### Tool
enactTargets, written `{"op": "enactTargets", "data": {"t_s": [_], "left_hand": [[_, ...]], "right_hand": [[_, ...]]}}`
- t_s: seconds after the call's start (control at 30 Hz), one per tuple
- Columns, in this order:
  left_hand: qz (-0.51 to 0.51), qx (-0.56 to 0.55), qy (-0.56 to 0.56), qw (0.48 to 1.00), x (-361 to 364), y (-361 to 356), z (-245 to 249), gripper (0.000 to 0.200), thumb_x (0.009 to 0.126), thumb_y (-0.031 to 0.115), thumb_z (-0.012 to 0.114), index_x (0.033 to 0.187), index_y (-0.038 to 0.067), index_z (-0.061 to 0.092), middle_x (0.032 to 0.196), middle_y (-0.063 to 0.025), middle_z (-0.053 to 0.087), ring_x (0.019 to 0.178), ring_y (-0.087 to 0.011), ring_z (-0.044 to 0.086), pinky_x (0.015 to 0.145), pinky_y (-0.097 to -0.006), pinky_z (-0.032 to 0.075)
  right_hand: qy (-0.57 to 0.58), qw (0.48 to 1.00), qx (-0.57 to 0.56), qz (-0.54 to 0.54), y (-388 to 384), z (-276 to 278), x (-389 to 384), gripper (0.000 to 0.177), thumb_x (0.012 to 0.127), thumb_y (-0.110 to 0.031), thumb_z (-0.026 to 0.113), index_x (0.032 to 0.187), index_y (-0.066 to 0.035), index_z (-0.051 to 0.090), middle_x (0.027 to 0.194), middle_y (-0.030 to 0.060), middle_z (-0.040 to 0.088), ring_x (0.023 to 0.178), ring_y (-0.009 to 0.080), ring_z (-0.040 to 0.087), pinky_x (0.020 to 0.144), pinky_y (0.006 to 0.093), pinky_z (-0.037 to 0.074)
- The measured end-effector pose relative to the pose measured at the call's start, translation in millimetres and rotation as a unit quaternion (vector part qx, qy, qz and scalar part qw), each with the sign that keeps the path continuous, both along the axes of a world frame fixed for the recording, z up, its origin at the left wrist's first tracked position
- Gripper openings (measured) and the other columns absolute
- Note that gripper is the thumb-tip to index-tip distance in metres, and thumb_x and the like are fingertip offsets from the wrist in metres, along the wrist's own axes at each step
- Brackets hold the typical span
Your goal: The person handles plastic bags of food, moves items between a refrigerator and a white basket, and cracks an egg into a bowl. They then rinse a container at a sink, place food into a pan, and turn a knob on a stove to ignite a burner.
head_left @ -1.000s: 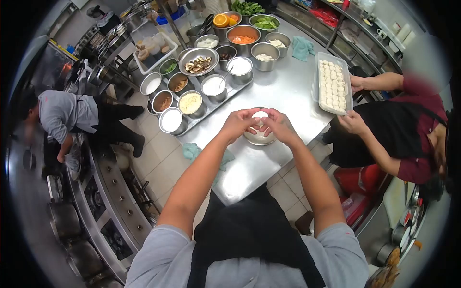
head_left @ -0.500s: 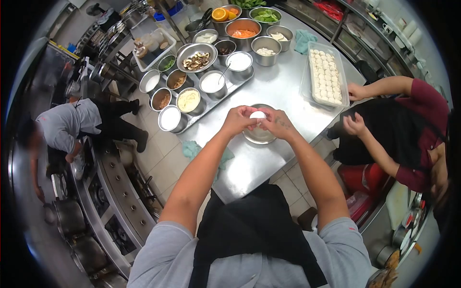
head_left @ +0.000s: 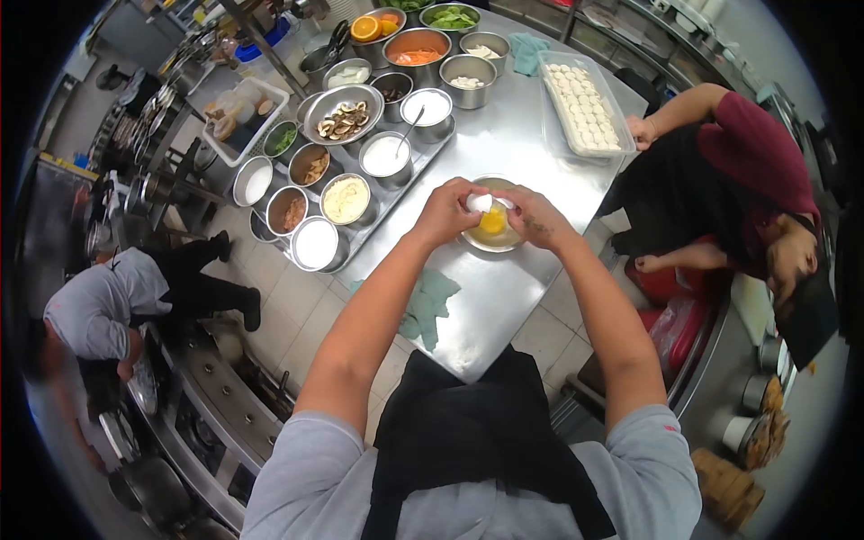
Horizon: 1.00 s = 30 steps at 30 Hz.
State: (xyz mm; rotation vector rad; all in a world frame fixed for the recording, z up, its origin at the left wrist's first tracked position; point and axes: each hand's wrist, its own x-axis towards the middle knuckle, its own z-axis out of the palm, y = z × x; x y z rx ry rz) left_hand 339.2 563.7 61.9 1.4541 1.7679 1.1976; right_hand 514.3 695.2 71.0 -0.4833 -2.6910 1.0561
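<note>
While your left hand [head_left: 447, 213] pinches the broken eggshell [head_left: 479, 203] between thumb and fingers, your right hand [head_left: 537, 219] grips it from the opposite side, its fingers curled in narrow. Just below your fingertips shows the yellow yolk [head_left: 492, 222], within the outline of the metal bowl [head_left: 508, 242]; you cannot tell whether it has reached the bottom. Toward you from your left hand, a green cloth [head_left: 430, 310] lies on the steel table [head_left: 463, 346]. Left of that hand and farther out, pots of ingredients stand on a metal tray [head_left: 407, 196]. Beyond your right hand sits a clear container [head_left: 616, 112] of white pieces, with a co-worker's hand [head_left: 641, 132] beside it.
</note>
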Motion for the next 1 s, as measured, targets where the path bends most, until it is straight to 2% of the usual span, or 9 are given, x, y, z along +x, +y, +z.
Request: {"op": "enactTargets", "data": {"t_s": [0.23,0.33,0.43,0.47,0.53,0.67,0.8,0.9,1.0], "left_hand": [[-0.081,0.107,0.331,0.934,-8.2,-9.9,38.5,0.036,0.072,0.008,0.069,0.107,0.015,0.062,0.107,-0.0033,0.058,0.092,-0.0245,0.06,0.075,-0.0354,0.05],[-0.04,0.118,0.237,0.963,-8.3,-11.2,42.5,0.037,0.073,0.011,0.07,0.109,0.013,0.062,0.106,-0.0051,0.057,0.088,-0.0211,0.061,0.071,-0.0317,0.051],[0.021,0.106,0.079,0.991,-6.9,-0.3,36.3,0.039,0.077,0.016,0.072,0.113,0.007,0.06,0.105,-0.0073,0.059,0.079,-0.0151,0.062,0.064,-0.026,0.05],[0.092,0.101,-0.052,0.989,-6.7,6.3,33.1,0.035,0.078,0.017,0.073,0.108,0.003,0.061,0.102,-0.0085,0.062,0.077,-0.014,0.063,0.064,-0.0267,0.05],[0.17,0.075,-0.232,0.955,-1.5,11.2,40.0,0.037,0.081,0.021,0.072,0.108,-0.001,0.06,0.098,-0.0071,0.067,0.08,-0.0091,0.062,0.063,-0.0244,0.048],[0.157,0.1,-0.336,0.923,12.9,8.6,66.4,0.046,0.084,0.026,0.07,0.118,0.002,0.053,0.103,-0.005,0.063,0.09,-0.0129,0.059,0.072,-0.0269,0.048],[0.159,0.14,-0.335,0.918,29.5,13.2,77.5,0.045,0.084,0.026,0.069,0.117,0.0,0.055,0.105,-0.0056,0.063,0.095,-0.015,0.059,0.077,-0.0299,0.048],[0.122,0.15,-0.037,0.98,50.5,8.4,65.4,0.036,0.077,0.024,0.074,0.106,0.004,0.065,0.106,-0.0087,0.062,0.101,-0.0198,0.057,0.086,-0.0331,0.045],[0.019,0.169,0.136,0.976,71.5,-5.3,32.6,0.057,0.071,0.023,0.078,0.12,0.006,0.055,0.124,-0.0135,0.052,0.117,-0.0288,0.046,0.098,-0.04,0.036]], "right_hand": [[0.011,0.963,0.258,-0.083,-33.6,20.0,3.4,0.037,0.085,-0.003,0.046,0.121,-0.005,0.053,0.11,0.0146,0.056,0.097,0.0323,0.058,0.086,0.0383,0.049],[0.026,0.956,0.253,-0.148,-39.4,21.0,0.9,0.042,0.084,-0.005,0.051,0.126,-0.006,0.05,0.116,0.017,0.055,0.099,0.033,0.06,0.084,0.0374,0.051],[0.156,0.939,0.161,-0.262,-42.2,17.6,-2.2,0.038,0.085,-0.005,0.053,0.123,-0.003,0.052,0.109,0.018,0.058,0.094,0.0281,0.063,0.075,0.0333,0.054],[0.164,0.922,-0.022,-0.349,-40.3,17.1,-5.5,0.04,0.085,-0.007,0.055,0.125,0.0,0.049,0.107,0.0181,0.058,0.09,0.0255,0.064,0.072,0.0319,0.054],[0.269,0.799,-0.339,-0.418,-39.5,15.6,-15.7,0.043,0.088,-0.014,0.059,0.123,0.005,0.046,0.099,0.0161,0.058,0.083,0.0217,0.064,0.069,0.0313,0.055],[0.359,0.662,-0.536,-0.381,-46.5,32.7,-19.4,0.04,0.089,-0.02,0.06,0.118,0.004,0.046,0.099,0.0152,0.058,0.083,0.0251,0.064,0.068,0.033,0.055],[0.383,0.619,-0.613,-0.309,-52.9,37.9,-23.6,0.044,0.09,-0.034,0.058,0.113,0.001,0.048,0.102,0.0151,0.058,0.081,0.0264,0.063,0.066,0.0336,0.055],[0.404,0.544,-0.718,-0.159,-61.5,40.8,-20.6,0.041,0.095,-0.041,0.046,0.113,-0.005,0.05,0.101,0.0125,0.059,0.088,0.0267,0.061,0.083,0.0388,0.05],[0.396,0.569,-0.681,-0.235,-73.0,26.5,1.3,0.024,0.091,-0.034,0.052,0.102,-0.013,0.056,0.09,0.007,0.058,0.071,0.0196,0.057,0.063,0.0347,0.051]]}}
